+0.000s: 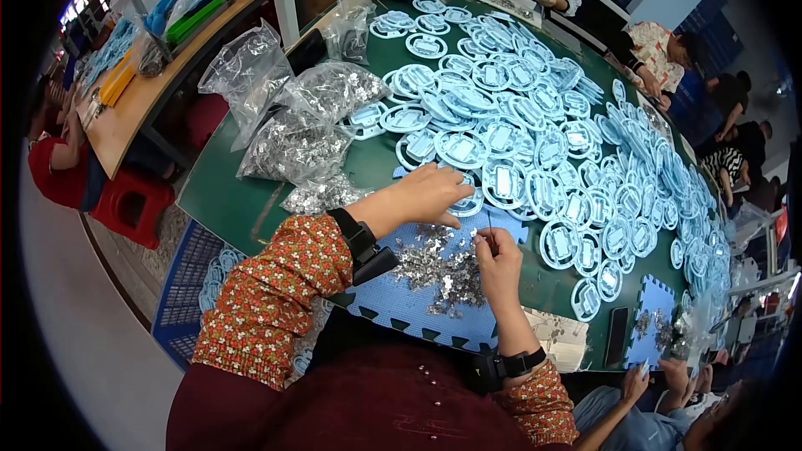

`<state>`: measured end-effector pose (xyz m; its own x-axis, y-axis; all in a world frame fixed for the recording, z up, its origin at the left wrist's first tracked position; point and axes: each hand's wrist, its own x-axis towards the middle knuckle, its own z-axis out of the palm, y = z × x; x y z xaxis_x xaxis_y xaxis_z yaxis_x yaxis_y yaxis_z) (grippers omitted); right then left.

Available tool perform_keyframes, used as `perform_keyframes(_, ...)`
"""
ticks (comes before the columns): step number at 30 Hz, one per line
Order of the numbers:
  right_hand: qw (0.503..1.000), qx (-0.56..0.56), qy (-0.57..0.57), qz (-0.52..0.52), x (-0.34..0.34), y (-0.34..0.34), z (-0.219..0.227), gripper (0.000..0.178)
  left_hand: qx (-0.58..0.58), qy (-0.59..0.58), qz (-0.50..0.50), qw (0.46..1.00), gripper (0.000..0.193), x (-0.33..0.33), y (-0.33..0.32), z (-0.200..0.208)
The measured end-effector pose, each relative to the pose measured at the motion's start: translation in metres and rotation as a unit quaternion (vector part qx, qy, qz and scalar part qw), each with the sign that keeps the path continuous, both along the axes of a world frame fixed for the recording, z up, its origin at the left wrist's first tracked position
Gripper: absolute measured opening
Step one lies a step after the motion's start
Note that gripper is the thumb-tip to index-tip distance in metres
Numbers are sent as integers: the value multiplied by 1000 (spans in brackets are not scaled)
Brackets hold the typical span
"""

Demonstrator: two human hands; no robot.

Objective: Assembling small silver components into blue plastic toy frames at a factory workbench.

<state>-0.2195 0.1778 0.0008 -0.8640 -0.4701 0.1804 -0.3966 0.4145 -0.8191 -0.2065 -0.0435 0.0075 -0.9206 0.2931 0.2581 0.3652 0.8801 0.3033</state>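
Note:
My left hand point(439, 195) reaches across the blue foam mat point(388, 301), thumb and fingers bent around the left edge of a light-blue plastic disc point(473, 203). Beside it, my right hand point(499, 263) pinches a thin dark tool point(490, 220), its point up near the disc; its exact kind is hard to make out. Between and below both hands lies a loose heap of small silvery metal pieces point(455, 277) on the mat. A large pile of similar light-blue discs point(501, 138) covers the table beyond my hands.
Clear plastic bags of metal pieces point(296, 146) stand at the left of the green table point(225, 192). A dark phone point(617, 336) and a smaller foam mat point(654, 305) lie at the right. A blue crate point(180, 317) stands below left. Other people work around the table.

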Motion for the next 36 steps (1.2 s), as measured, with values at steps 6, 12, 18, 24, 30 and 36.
perform_keyframes(6,996,-80,-14,-45,-9,-11,10,10,-50,51,33,997,39,-11,5,-5)
perform_keyframes(12,999,-16,32,33,14,-21,15,8,361,56,261,894,17,31,-23,40)
perform_keyframes(18,962,109,131,214,43,-58,1,8,673,48,331,659,19,155,-39,41)
perform_keyframes(24,935,225,165,217,50,-75,-4,13,796,-46,322,510,20,219,-8,21)
perform_keyframes(30,993,23,16,116,36,-52,26,10,821,-119,268,490,24,210,11,14)
perform_keyframes(36,964,-96,-227,103,48,-22,51,18,825,-167,222,493,25,179,24,13)
